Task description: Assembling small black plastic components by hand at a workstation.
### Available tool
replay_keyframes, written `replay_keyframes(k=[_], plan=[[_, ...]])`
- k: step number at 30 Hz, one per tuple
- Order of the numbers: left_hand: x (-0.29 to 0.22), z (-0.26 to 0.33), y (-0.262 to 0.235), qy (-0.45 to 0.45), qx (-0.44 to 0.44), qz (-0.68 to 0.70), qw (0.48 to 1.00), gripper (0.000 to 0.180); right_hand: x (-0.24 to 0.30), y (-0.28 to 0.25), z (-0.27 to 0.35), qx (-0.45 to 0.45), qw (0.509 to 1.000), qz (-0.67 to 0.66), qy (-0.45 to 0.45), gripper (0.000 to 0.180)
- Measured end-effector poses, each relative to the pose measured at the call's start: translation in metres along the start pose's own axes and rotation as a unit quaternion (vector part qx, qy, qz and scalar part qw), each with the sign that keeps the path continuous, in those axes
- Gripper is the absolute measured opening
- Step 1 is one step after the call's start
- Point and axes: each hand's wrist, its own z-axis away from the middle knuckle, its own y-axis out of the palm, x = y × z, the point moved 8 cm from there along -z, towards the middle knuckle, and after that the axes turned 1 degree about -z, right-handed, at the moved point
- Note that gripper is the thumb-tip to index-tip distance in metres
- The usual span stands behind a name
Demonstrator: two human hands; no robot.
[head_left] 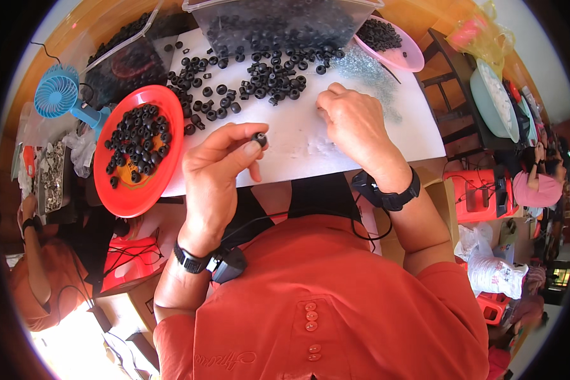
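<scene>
My left hand [218, 168] pinches a small round black piece with a hole in its end [258, 138] between thumb and forefinger. Over the white tabletop [291, 152], my right hand [354, 120] has its fingers drawn together, and whatever they hold is hidden. Beyond both hands lies a loose spread of similar black pieces [272, 79]. Many tiny clear bits [370, 73] are scattered beside the right hand. To the left, a red plate [174, 107] carries a heap of the black pieces. Farther right, a pink dish [413, 57] contains smaller dark parts.
A clear plastic bin [285, 7] of black pieces stands at the back. Another bin [130, 57] and a blue fan [57, 92] are at the left. A dark stool [449, 76] bears a pale green basin [487, 95]. Other people work at both sides.
</scene>
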Motion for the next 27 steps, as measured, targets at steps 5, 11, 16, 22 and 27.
replay_keyframes(k=[5, 11, 16, 22, 27], plan=[[0.03, -0.015, 0.009, -0.062, 0.02, 0.03, 0.997, 0.025, 0.0, -0.003, 0.004, -0.031, 0.999, -0.005, -0.008, 0.006], [0.031, -0.015, 0.004, -0.057, 0.022, 0.031, 0.998, 0.025, -0.01, -0.006, 0.008, -0.01, 0.998, -0.06, -0.009, 0.005], [0.03, -0.013, 0.006, -0.046, 0.038, 0.054, 0.997, 0.024, -0.008, -0.005, 0.007, -0.035, 0.999, -0.022, -0.005, 0.006], [0.03, -0.011, 0.004, -0.044, 0.041, 0.062, 0.996, 0.024, -0.003, -0.007, 0.012, -0.088, 0.995, -0.003, -0.051, 0.005], [0.029, -0.01, 0.004, -0.05, 0.032, 0.063, 0.996, 0.025, -0.008, -0.005, 0.017, -0.106, 0.993, -0.043, -0.043, 0.007]])
